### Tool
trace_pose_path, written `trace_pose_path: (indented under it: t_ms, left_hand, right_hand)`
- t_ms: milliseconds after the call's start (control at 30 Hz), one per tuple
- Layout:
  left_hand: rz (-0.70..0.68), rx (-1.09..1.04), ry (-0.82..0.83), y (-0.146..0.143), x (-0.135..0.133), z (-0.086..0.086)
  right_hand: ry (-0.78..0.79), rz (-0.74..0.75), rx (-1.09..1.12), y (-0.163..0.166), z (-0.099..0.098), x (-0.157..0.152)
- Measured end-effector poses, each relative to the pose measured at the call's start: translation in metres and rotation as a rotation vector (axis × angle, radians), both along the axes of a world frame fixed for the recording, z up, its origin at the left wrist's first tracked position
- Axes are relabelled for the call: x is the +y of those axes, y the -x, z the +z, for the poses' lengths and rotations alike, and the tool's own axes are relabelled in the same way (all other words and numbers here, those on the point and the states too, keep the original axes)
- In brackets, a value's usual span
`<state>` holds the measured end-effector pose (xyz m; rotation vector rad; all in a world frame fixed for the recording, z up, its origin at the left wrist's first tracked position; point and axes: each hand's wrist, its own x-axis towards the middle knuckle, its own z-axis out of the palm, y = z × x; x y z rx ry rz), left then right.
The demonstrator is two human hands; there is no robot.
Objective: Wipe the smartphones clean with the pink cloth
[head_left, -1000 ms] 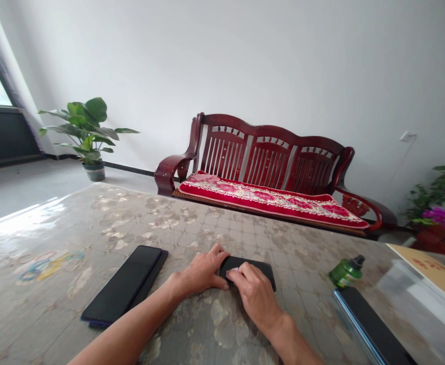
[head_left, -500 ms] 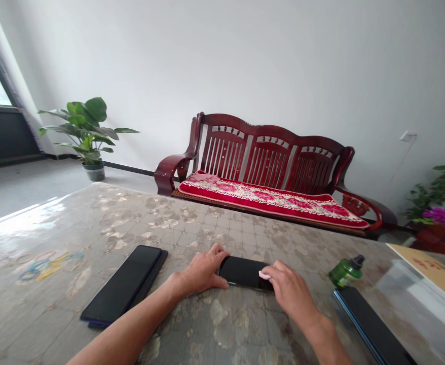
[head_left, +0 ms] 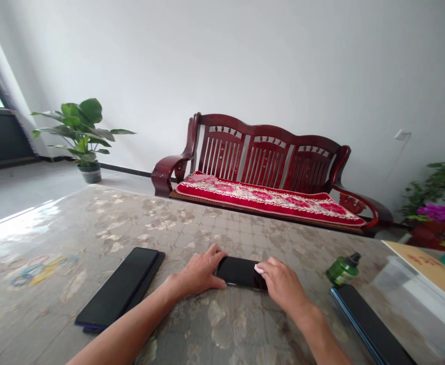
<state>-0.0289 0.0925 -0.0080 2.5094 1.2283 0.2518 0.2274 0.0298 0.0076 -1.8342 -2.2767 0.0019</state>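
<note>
A black smartphone (head_left: 238, 272) lies flat on the patterned tabletop, its dark screen up and its long side running left to right. My left hand (head_left: 204, 269) grips its left end, thumb on the near edge and fingers on the far edge. My right hand (head_left: 283, 284) is closed on a small pale pink-white pad (head_left: 259, 268), which touches the screen near the phone's right end. What the pad is made of does not show. The right end of the phone is partly hidden behind my right hand.
Two stacked phones (head_left: 119, 289) lie to the left, beside coloured rubber bands (head_left: 40, 271). At right are a green bottle (head_left: 343, 269), more dark phones (head_left: 372, 324) and a clear box (head_left: 416, 299). A wooden bench (head_left: 253, 147) stands beyond the table (head_left: 161, 223).
My right hand has slid the pad slightly leftward over the screen. My left hand keeps its hold on the phone. The whole view has shifted a little.
</note>
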Motion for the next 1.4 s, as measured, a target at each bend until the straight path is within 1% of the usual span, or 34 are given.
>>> trace_pose_path:
  t_ms: [100, 200, 267, 367, 433, 500, 567, 633, 700, 767, 833, 900, 1000, 1100, 1233, 1400]
  left_hand:
    - [-0.002, 0.013, -0.012, -0.001, 0.0, -0.001]
    - [-0.006, 0.046, -0.04, -0.002, -0.002, -0.002]
    - [-0.014, 0.075, -0.069, -0.003, -0.005, 0.0]
    - [-0.049, 0.121, -0.111, -0.005, -0.01, 0.004]
    - [-0.075, 0.161, -0.15, -0.007, -0.013, 0.006]
    - [-0.091, 0.193, -0.188, -0.009, -0.015, 0.008]
    - [-0.101, 0.208, -0.211, -0.01, -0.015, 0.008]
    - [-0.11, 0.213, -0.221, -0.012, -0.015, 0.009]
    - [-0.119, 0.211, -0.232, -0.013, -0.014, 0.01]
    - [-0.125, 0.201, -0.241, -0.013, -0.013, 0.012]
    - [-0.127, 0.188, -0.245, -0.012, -0.011, 0.014]
    - [-0.122, 0.175, -0.248, -0.01, -0.01, 0.013]
    - [-0.105, 0.153, -0.256, -0.007, -0.007, 0.009]
    - [-0.073, 0.117, -0.267, -0.005, -0.006, 0.004]
    - [-0.039, 0.059, -0.281, -0.005, -0.005, 0.0]
    - [-0.055, 0.011, -0.295, -0.004, -0.006, -0.005]
  right_hand:
    - [0.031, -0.011, 0.003, 0.0, 0.001, -0.003]
    - [-0.039, -0.099, -0.025, 0.006, -0.007, 0.001]
    - [-0.09, -0.118, -0.03, 0.013, -0.013, 0.004]
    - [-0.12, -0.024, 0.011, 0.025, -0.016, 0.005]
    - [-0.122, 0.068, 0.038, 0.031, -0.015, 0.003]
    - [-0.118, 0.12, 0.061, 0.032, -0.013, 0.001]
    - [-0.112, 0.107, 0.092, 0.028, -0.012, 0.001]
    - [-0.127, 0.036, 0.134, 0.02, -0.011, 0.003]
    - [-0.181, -0.043, 0.194, 0.011, -0.009, 0.006]
    - [-0.268, -0.086, 0.277, 0.003, -0.006, 0.008]
    - [-0.364, -0.09, 0.351, 0.0, 0.0, 0.008]
    - [-0.445, -0.078, 0.377, 0.0, 0.006, 0.007]
    - [-0.507, -0.06, 0.337, 0.002, 0.013, 0.004]
    - [-0.524, -0.054, 0.255, 0.005, 0.016, 0.001]
    - [-0.497, -0.051, 0.144, 0.01, 0.014, -0.001]
    - [-0.457, -0.008, 0.077, 0.025, 0.007, -0.003]
